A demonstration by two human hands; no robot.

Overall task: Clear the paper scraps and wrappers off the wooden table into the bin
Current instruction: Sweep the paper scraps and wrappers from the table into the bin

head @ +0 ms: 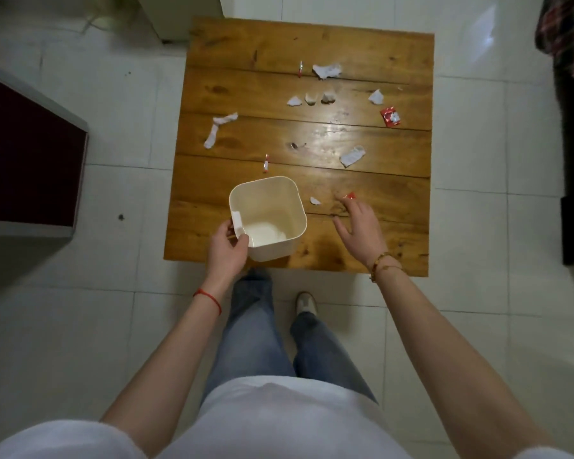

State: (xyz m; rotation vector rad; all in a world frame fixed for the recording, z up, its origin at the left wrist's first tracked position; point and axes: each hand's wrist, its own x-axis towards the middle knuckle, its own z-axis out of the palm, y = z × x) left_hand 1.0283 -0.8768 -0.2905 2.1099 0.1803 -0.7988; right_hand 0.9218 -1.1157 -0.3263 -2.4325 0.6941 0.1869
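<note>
Wooden planks with a warm orange-brown finish make up the counter (pixel 246 51), which is seen from above on a floor of pale tiles (pixel 471 134). A cream plastic bin (pixel 268 215) with rounded corners is placed at the near left part of the counter, its inside seen to be bare. The bin is grasped at its near left corner by the left hand (pixel 227 251), the thumb laid over the rim; a red thread (pixel 207 298) is worn at that wrist. The right hand (pixel 360 226) is held over the near right part of the counter with fingers spread and nothing clearly enclosed; a small red wrapper (pixel 350 195) is seen just at its fingertips, though contact cannot be told. A beaded bracelet (pixel 380 265) is worn at the right wrist.

Scraps are scattered over the counter. A tiny white scrap (pixel 314 201) lies between the bin and the right hand. A thin red-and-white wrapper strip (pixel 265 164) lies just beyond the bin. A long twisted white paper (pixel 217 129) is found at the left, a crumpled white piece (pixel 352 156) at the right, and a square red wrapper (pixel 391 116) near the right edge. Three small white bits (pixel 310 99) are lined up in the middle, another white scrap (pixel 376 97) to their right. At the far side, a larger crumpled paper (pixel 327 71) lies beside a second red-and-white strip (pixel 300 68).
</note>
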